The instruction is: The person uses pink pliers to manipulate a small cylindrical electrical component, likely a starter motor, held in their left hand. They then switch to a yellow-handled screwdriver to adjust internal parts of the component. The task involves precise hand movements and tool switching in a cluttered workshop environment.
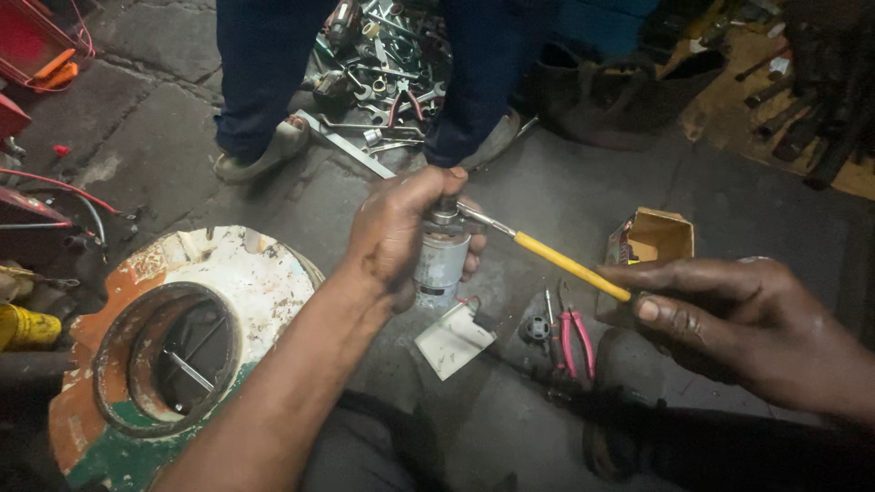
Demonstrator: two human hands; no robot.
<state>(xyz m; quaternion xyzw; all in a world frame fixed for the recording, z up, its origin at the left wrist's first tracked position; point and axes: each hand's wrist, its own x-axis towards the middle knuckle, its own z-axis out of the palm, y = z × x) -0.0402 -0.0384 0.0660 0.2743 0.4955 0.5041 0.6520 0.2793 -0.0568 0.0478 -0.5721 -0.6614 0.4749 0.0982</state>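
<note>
the left hand (396, 232) is wrapped around a small silver cylindrical motor (440, 260), held upright over the concrete floor (547, 191); the fingers curl closed round the far side of the can and the thumb side covers its near left, so only the right half of the body and its top cap show between them. the right hand (738, 319) sits well off to the right, its thumb and fingertips pinched shut on the end of the yellow handle of a screwdriver (547, 255). the shaft runs up and left from that handle, and its metal tip meets the top of the motor just beside the left hand's upper fingers. below the motor, on the floor, lies a small white rectangular plate (453, 340) with a red wire at its corner, and to the right of it a pair of pink-handled pliers (574, 337) next to a small dark round part (536, 328). an open cardboard box (652, 241) stands behind the screwdriver handle. at the lower left is a round, rusty white-and-green drum (264, 282) with a ringed opening. another person's legs in dark trousers (260, 73) stand at the top, with a pile of spanners and tools (387, 68) between the feet.
</note>
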